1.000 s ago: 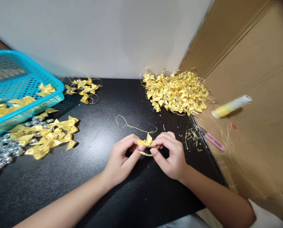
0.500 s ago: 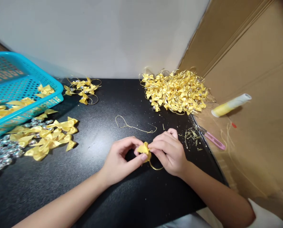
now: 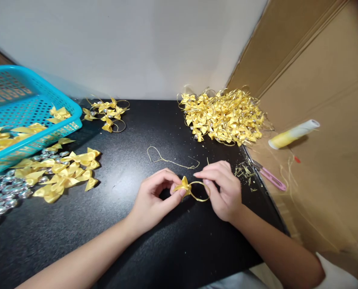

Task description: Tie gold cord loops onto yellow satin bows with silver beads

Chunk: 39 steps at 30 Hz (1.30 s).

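Centrally, on the speckled black counter (image 3: 136, 249), left hand (image 3: 151, 202) with its grip pinched on a small yellow satin bow (image 3: 183, 185), right hand (image 3: 223, 190) with fingertips closed on the bow's thin gold wire loop (image 3: 200, 192), far right a glossy heap of finished bows (image 3: 223, 115), left a perforated teal plastic basket (image 3: 31, 108).
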Tool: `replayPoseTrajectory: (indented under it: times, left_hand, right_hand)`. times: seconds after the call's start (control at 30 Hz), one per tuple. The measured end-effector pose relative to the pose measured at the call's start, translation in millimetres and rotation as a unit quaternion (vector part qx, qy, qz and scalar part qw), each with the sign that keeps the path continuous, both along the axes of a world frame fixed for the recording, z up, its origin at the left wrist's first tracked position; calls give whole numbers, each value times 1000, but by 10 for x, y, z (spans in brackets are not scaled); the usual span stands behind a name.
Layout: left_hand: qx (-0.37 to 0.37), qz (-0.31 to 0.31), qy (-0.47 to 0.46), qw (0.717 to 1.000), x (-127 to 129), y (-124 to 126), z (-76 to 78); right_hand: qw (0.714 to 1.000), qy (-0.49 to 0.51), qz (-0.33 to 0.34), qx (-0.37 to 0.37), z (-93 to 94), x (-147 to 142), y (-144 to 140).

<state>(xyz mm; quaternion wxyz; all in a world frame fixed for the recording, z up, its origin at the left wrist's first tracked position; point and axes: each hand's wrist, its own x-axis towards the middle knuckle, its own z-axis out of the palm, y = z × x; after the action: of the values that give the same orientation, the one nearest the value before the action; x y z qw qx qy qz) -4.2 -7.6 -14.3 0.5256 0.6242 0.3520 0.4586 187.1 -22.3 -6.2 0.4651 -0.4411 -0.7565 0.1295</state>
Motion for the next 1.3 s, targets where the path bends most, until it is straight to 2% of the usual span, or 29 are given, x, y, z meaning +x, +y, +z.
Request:
replayPoseTrajectory:
  times: [0.1,0.17,0.27,0.43,1.07,1.17,1.3]
  left_hand:
    - [-8,11,13,1000,-5,-2,-17]
    - [-2,15,23,1000,-7,-4,-28]
    - [29,15,37,999,-5,-9,-37]
    - [62,7,54,997,-3,-17,-40]
    - [60,-8,69,996,0,-22,-41]
    - [49,-3,60,997,7,-22,-17]
    - [-21,0,25,999,14,-22,-21]
  right_hand:
    - [997,15,-21,74,46,5,-50]
    - [993,-22,-38,107,57,-27,-76]
    - [993,-62,-77,67,49,-96,-84]
    - [996,-41,-78,-1,34,-165,-70]
    - [997,-13,-60,-37,16,-173,-65]
    - [998,-13,-55,-39,15,-168,-60]
    - [998,1,-56,-41,27,-162,-55]
